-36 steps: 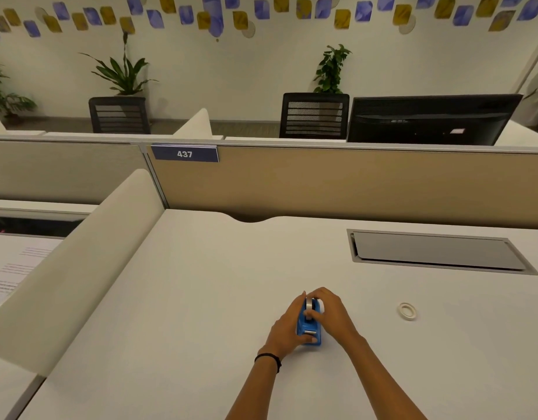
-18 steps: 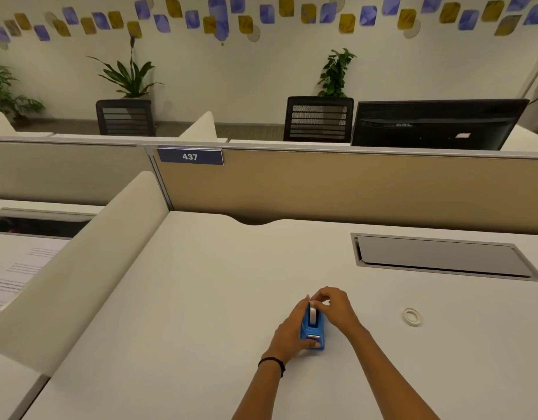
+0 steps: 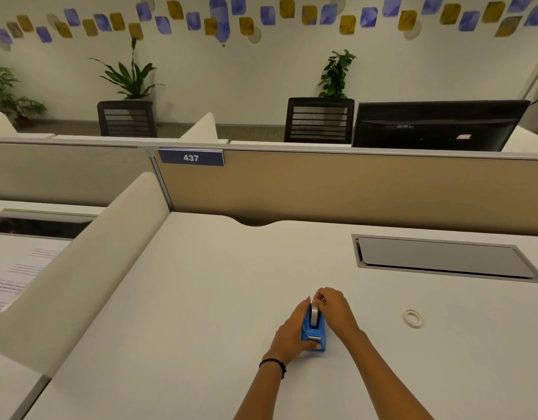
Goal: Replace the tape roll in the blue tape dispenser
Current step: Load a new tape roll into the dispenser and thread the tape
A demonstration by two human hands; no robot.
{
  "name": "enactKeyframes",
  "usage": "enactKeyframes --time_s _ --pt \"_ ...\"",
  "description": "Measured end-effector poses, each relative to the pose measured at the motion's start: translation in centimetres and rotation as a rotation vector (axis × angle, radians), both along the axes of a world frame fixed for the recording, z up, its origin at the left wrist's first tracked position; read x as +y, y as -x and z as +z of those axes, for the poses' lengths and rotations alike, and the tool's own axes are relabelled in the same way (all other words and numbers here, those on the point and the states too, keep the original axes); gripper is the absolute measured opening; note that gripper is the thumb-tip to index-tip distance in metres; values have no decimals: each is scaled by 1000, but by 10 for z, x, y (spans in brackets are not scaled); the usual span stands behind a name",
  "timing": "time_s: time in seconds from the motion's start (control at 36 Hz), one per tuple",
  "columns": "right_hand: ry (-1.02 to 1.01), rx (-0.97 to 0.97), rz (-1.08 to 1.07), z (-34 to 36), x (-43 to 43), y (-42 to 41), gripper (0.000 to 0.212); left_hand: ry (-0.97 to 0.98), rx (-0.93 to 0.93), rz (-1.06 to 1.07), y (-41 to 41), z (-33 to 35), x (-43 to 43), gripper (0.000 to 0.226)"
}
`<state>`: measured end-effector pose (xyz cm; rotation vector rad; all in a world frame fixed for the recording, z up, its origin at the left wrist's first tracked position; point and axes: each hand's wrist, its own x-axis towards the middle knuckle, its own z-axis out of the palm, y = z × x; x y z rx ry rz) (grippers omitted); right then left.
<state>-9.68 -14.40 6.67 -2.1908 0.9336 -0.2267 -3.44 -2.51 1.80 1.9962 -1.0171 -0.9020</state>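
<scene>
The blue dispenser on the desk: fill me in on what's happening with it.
A person is working on the blue tape dispenser on the white desk. The left hand steadies its body, while the right hand pinches at the tape roll seated in it. A thin, empty-looking ring lies apart, to the right.

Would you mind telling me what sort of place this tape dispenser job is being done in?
Most likely an open-plan office. The white desk is fenced by a partition panel carrying a number plate "437", and beyond it stand mesh-backed office chairs and a computer monitor.
</scene>
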Motion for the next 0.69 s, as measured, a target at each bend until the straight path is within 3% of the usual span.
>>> enactKeyframes --time_s 0.44,0.69 --pt "-24 5 69 8 -3 -1 15 3 -18 5 -1 -6 -1 99" --pt "-8 263 108 17 -7 -17 25 9 -8 3 -2 -7 -2 99"
